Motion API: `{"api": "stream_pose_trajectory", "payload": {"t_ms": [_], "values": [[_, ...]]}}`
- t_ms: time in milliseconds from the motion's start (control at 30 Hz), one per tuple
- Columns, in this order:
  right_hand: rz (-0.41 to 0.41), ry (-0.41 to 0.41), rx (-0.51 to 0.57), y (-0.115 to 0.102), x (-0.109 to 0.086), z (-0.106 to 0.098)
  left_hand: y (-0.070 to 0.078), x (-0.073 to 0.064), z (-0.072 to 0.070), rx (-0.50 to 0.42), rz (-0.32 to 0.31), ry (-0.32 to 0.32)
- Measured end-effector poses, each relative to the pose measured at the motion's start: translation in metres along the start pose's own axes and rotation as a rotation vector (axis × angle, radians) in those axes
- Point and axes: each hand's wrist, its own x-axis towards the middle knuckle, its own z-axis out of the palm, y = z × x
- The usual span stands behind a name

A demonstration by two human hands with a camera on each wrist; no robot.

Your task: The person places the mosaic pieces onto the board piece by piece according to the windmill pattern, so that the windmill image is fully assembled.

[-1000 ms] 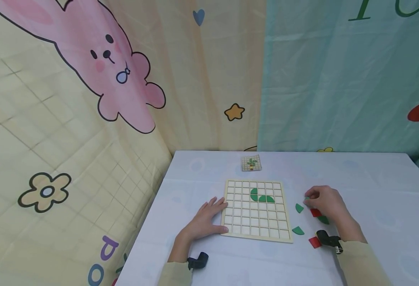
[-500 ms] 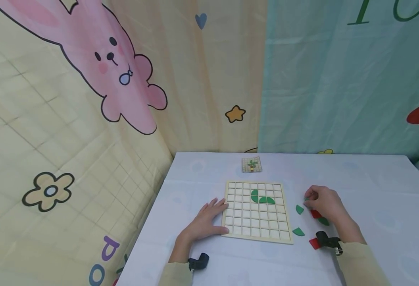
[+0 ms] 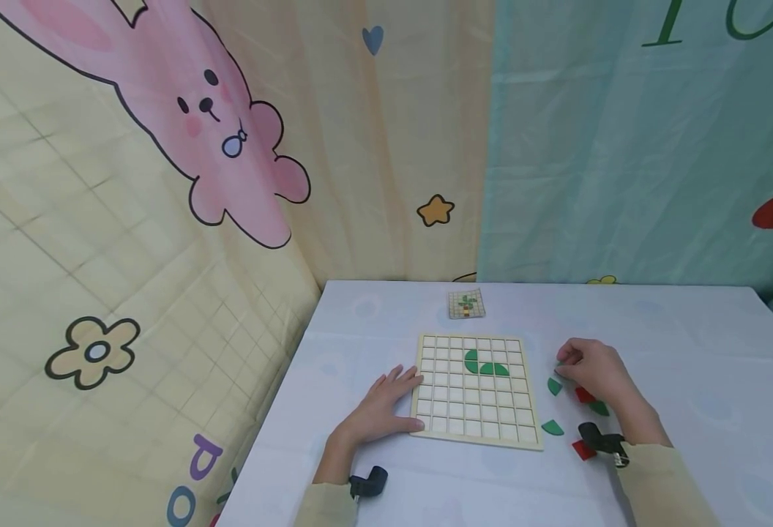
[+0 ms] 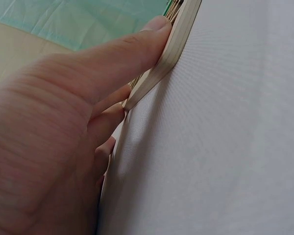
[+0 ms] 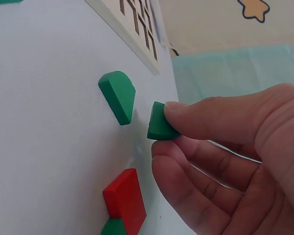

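My left hand (image 3: 376, 411) lies spread along the left edge of a white gridded board (image 3: 446, 410). In the left wrist view its thumb (image 4: 132, 51) rests on the board's wooden rim near a corner. Three green pieces with curved edges (image 3: 486, 369) sit in the upper part of the grid. To the right of the board, my right hand (image 3: 599, 372) pinches a green quarter-circle piece (image 5: 159, 123) between thumb and fingertips. Beside that piece, a green quarter-circle (image 5: 118, 95) lies on the table, with a red square block (image 5: 126, 198) nearby.
Another green quarter-circle (image 3: 553, 427) and a red block (image 3: 583, 450) lie nearer the front. One more green piece (image 3: 599, 408) is partly behind the right hand. A small pattern card (image 3: 467, 304) lies beyond the board on the white table (image 3: 386, 315).
My right hand, with the green piece pinched, has shifted slightly to the left and away from me. The left hand stays at the board's edge.
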Motion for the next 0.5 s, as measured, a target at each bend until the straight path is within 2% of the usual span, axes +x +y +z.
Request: {"api": "stream_pose_trajectory", "payload": {"t_ms": [500], "values": [[-0.008,0.014,-0.017,-0.015,0.001,0.006,0.001,-0.001,-0.001,-0.017,0.01,0.003]]}}
